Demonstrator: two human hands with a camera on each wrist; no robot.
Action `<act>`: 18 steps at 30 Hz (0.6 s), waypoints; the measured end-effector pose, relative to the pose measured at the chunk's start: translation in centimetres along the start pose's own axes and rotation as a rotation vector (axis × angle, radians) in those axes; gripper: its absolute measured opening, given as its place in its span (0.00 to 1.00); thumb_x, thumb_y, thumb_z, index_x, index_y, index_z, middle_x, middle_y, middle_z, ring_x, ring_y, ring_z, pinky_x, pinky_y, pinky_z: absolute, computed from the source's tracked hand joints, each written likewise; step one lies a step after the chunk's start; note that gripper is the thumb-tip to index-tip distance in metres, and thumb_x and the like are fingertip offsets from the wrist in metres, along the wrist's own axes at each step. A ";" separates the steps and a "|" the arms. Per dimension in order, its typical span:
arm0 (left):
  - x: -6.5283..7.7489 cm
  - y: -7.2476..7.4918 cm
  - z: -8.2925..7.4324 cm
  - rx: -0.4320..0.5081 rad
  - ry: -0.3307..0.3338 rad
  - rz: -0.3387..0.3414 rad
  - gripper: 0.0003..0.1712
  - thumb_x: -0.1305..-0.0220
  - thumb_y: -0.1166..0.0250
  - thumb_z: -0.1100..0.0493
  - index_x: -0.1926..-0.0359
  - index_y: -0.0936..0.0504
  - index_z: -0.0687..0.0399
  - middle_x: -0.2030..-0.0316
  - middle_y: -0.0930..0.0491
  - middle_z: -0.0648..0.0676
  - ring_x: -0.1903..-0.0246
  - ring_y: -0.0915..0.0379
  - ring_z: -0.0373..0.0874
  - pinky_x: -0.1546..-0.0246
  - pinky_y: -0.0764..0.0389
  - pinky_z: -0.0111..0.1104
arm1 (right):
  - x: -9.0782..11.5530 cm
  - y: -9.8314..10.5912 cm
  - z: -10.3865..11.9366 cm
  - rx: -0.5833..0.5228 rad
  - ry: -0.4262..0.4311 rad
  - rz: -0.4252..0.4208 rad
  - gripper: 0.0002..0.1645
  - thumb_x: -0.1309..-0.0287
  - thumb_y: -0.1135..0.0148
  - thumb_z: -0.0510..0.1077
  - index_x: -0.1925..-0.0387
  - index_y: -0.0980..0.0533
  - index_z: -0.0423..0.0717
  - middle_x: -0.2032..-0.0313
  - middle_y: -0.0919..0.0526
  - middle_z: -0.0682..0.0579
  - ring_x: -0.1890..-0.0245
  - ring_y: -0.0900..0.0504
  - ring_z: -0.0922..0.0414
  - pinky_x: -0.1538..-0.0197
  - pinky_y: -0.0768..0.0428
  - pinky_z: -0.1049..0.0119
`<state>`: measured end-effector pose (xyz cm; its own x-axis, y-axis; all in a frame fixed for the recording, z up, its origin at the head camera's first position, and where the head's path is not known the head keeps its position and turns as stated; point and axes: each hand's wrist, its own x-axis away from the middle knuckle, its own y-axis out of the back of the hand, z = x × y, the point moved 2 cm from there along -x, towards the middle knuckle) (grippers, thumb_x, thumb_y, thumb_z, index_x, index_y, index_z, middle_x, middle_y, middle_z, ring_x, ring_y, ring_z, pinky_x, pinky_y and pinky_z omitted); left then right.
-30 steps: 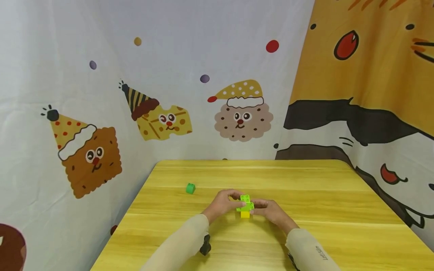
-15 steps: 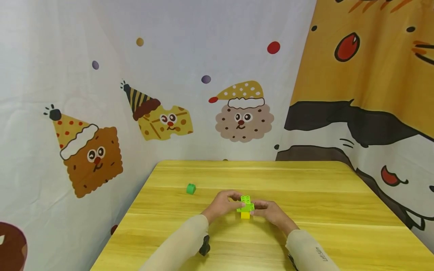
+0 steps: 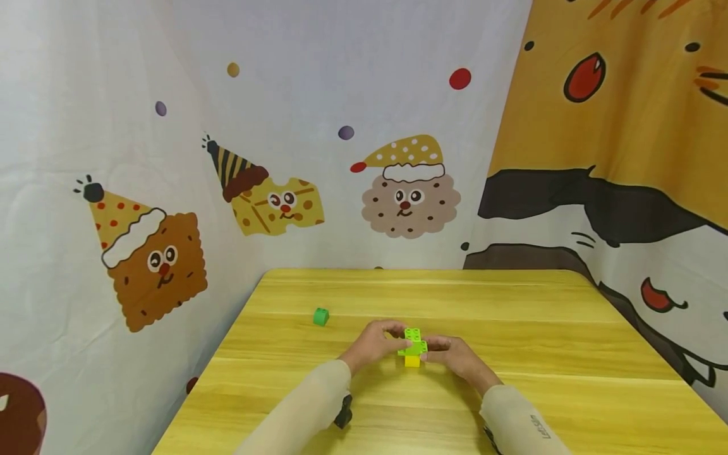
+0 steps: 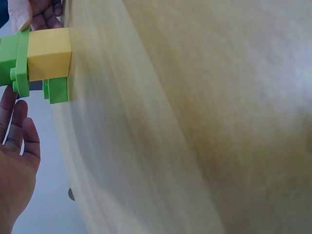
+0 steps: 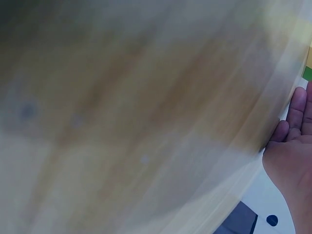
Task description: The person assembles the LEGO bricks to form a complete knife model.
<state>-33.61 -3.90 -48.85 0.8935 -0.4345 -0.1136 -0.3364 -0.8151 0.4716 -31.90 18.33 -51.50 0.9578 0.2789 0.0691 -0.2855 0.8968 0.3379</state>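
A small stack of toy building blocks stands on the table between both hands. Lime green blocks [image 3: 413, 345] sit on a yellow block [image 3: 412, 361]. My left hand [image 3: 375, 343] holds the lime part from the left, its thumb across the near face. From the right, my right hand [image 3: 455, 355] grips the same part with thumb and fingers. In the left wrist view the yellow block [image 4: 49, 53] rests against the tabletop, and a darker green piece [image 4: 58, 90] shows beside it; whether that joins the stack I cannot tell. The right wrist view barely catches the blocks.
A loose green block [image 3: 321, 316] with a rounded side lies on the wooden table [image 3: 512, 303], farther back to the left. Behind the table hangs a white cloth [image 3: 318, 95] printed with cartoon figures. Dark straps sit at both sleeve cuffs.
Both hands keep the same hold on the blocks, and the stack stays in place. Only the head view shifts very slightly.
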 end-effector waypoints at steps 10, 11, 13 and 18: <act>0.1 0.0 -0.1 0.000 0.012 -0.002 0.14 0.38 0.30 0.45 0.51 0.15 0.36 0.58 0.20 0.42 0.55 0.27 0.41 0.52 0.26 0.40 | 0.2 0.1 0.5 -0.029 -0.006 0.010 0.32 0.43 0.27 0.50 0.40 0.23 0.41 0.48 0.18 0.48 0.46 0.22 0.49 0.41 0.29 0.44; 0.1 0.0 -0.1 -0.001 0.014 -0.002 0.15 0.38 0.30 0.45 0.51 0.15 0.36 0.58 0.20 0.43 0.55 0.27 0.41 0.52 0.26 0.41 | 0.2 0.1 0.4 -0.030 -0.006 0.010 0.32 0.44 0.27 0.50 0.40 0.23 0.41 0.48 0.18 0.48 0.47 0.22 0.49 0.42 0.28 0.44; 0.1 0.0 -0.1 0.000 0.019 -0.002 0.15 0.38 0.29 0.45 0.51 0.15 0.37 0.58 0.20 0.44 0.55 0.27 0.42 0.53 0.26 0.41 | 0.2 0.1 0.3 -0.027 -0.008 0.006 0.31 0.44 0.27 0.51 0.41 0.22 0.42 0.48 0.18 0.49 0.47 0.22 0.50 0.42 0.28 0.44; 0.1 0.0 -0.1 0.001 0.018 -0.002 0.15 0.38 0.30 0.45 0.51 0.15 0.37 0.58 0.20 0.44 0.55 0.27 0.42 0.54 0.26 0.40 | 0.1 0.1 0.1 -0.026 -0.019 -0.005 0.31 0.46 0.26 0.52 0.42 0.22 0.43 0.49 0.18 0.49 0.46 0.22 0.49 0.42 0.29 0.44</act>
<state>-33.48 -3.88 -48.74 0.8994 -0.4256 -0.0993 -0.3345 -0.8166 0.4704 -31.87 18.42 -51.33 0.9596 0.2681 0.0858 -0.2814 0.9068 0.3139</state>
